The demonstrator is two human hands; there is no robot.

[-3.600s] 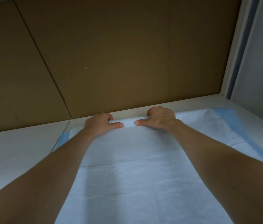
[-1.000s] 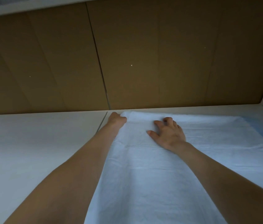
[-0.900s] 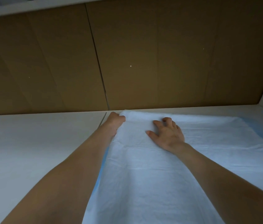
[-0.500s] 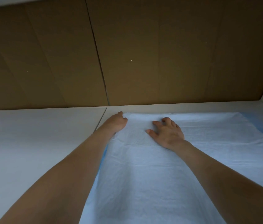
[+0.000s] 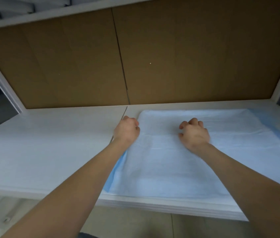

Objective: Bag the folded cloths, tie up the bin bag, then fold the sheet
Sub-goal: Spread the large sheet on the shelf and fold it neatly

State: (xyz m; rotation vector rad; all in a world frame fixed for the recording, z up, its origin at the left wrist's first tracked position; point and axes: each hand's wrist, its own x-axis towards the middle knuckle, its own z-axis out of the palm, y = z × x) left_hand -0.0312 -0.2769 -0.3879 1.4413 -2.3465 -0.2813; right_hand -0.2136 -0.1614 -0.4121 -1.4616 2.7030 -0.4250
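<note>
One sheet (image 5: pixel 178 169), pale and nearly white, lies spread flat on the right part of the white worktop (image 5: pixel 49 143). Its near edge runs along the worktop's front edge and its far edge stops just short of the back wall. A blue border (image 5: pixel 115 170) shows in two places: along the left edge under the left forearm, and at the far right corner.

Two hands are in view, both bare and well apart from each other. The left hand (image 5: pixel 127 130) sits at the sheet's left edge near the far left corner, knuckles up, fingers curled in and thumb toward the cloth. Whether it pinches the edge cannot be told. The right hand (image 5: pixel 195 136) rests on the sheet farther right, its fingers also curled under with the tips against the cloth. Whether any cloth is caught in them cannot be told either.

A thin joint (image 5: pixel 124 115) in the worktop runs back from beside the left hand. Two brown cardboard panels (image 5: pixel 67 66) form the back wall and meet at one dark seam, with two small pale specks (image 5: pixel 150 63) on them. Above is one white shelf (image 5: pixel 67 10), with blurred pale folded things at its top left. The floor (image 5: pixel 135 220) shows below the worktop's front edge
</note>
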